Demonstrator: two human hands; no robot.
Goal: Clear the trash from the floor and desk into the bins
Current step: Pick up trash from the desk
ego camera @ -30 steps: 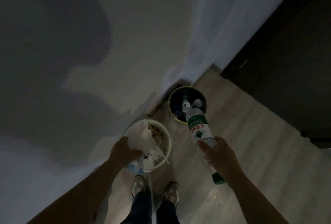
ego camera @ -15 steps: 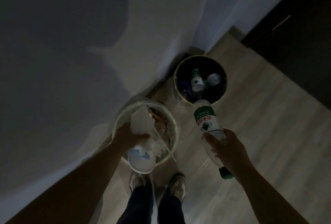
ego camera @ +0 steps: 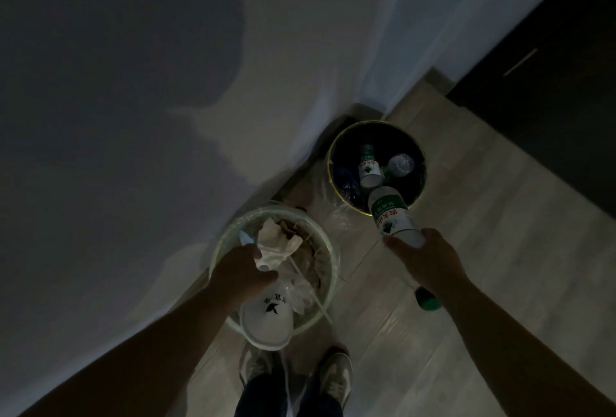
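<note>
Two round bins stand on the floor by a wall corner. The near pale bin (ego camera: 328, 251) holds crumpled paper and wrappers. My left hand (ego camera: 241, 271) hangs over it, gripping a white paper cup (ego camera: 266, 321) and crumpled white tissue (ego camera: 275, 246). The far dark bin (ego camera: 333, 153), with a yellow rim, holds plastic bottles. My right hand (ego camera: 425, 261) is shut on a clear plastic bottle (ego camera: 393, 216) with a green label, its base pointing at that bin's near rim, its green cap behind my wrist.
A pale wall fills the left and top. A wooden floor (ego camera: 483, 250) runs to the right toward a dark door or cabinet (ego camera: 550, 83). My two shoes (ego camera: 335, 376) stand just below the pale bin. The light is dim.
The view has tilted down, so both bins look nearer. My left hand has moved over the pale bin with the cup and tissue. The bottle's base now overlaps the dark bin's rim.
</note>
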